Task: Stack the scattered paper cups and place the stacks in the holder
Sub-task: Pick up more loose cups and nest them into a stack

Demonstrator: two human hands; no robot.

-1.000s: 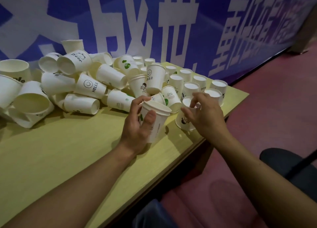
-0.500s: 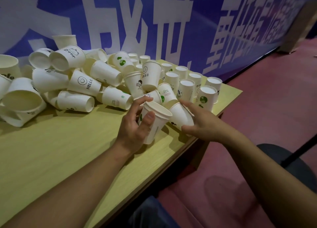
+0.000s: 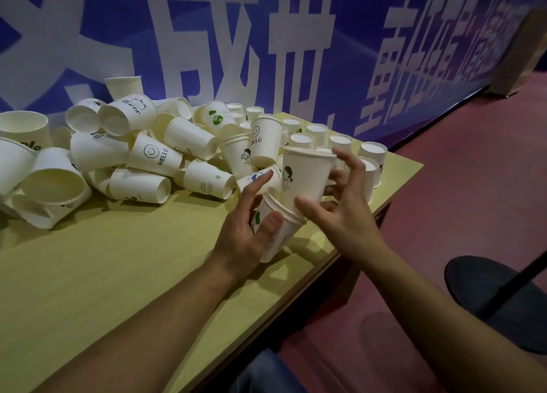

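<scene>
My left hand point(image 3: 250, 233) grips a white paper cup point(image 3: 276, 230) with a green mark, tilted, near the table's front edge. My right hand point(image 3: 340, 203) holds a second white cup point(image 3: 307, 176) with a small figure print, mouth up, its base entering the mouth of the first cup. Thumb and fingers of the right hand curl round this upper cup. A pile of scattered white cups point(image 3: 154, 156) lies on its sides at the left and middle. Several upside-down cups point(image 3: 340, 141) stand at the table's far right corner. No holder is in view.
The yellow-green table point(image 3: 103, 274) ends close on the right at an angled edge. A blue banner with white characters point(image 3: 266, 37) runs along the back. A dark round stool seat point(image 3: 497, 298) stands on the red floor at the right.
My right hand picked an upside-down cup off the table, turned it mouth up and brought it above the cup in my left hand. The left hand stayed roughly in place.
</scene>
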